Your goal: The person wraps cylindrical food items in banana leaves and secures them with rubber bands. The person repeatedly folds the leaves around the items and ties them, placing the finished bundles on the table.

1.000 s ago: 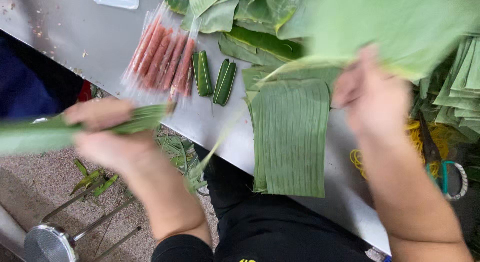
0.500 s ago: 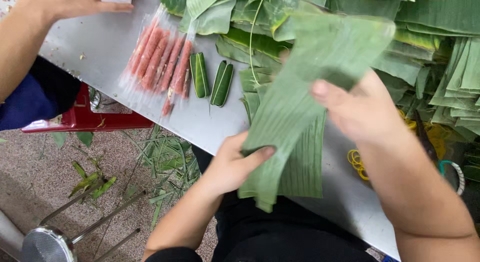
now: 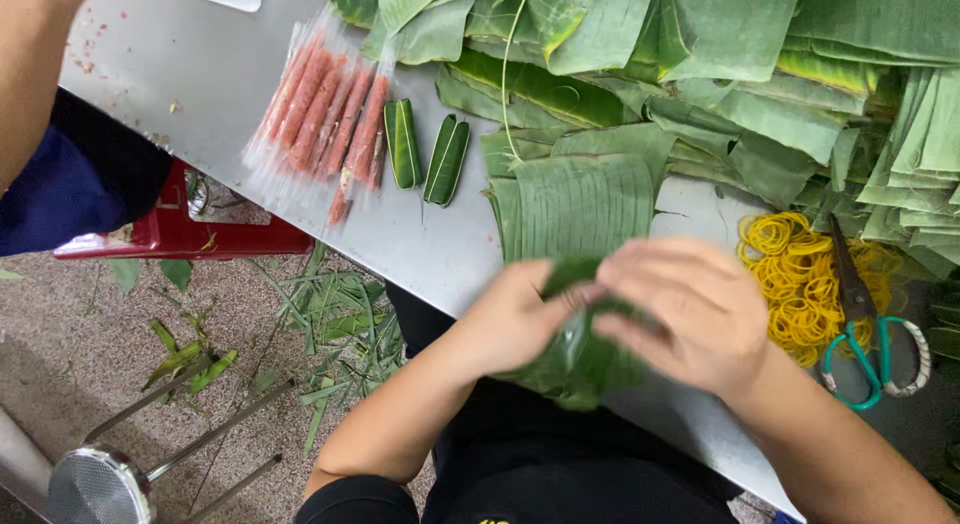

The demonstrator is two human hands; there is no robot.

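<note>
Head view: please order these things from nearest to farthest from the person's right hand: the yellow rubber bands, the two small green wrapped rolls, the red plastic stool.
From the right hand:
1. Yellow rubber bands: just to its right on the table.
2. Two small green wrapped rolls: up and to the left, beside the pink sausages.
3. Red plastic stool: far left, below the table edge.

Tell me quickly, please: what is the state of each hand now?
Left hand: closed on the folded green leaf.
Right hand: closed on the same leaf from the other side.
</note>
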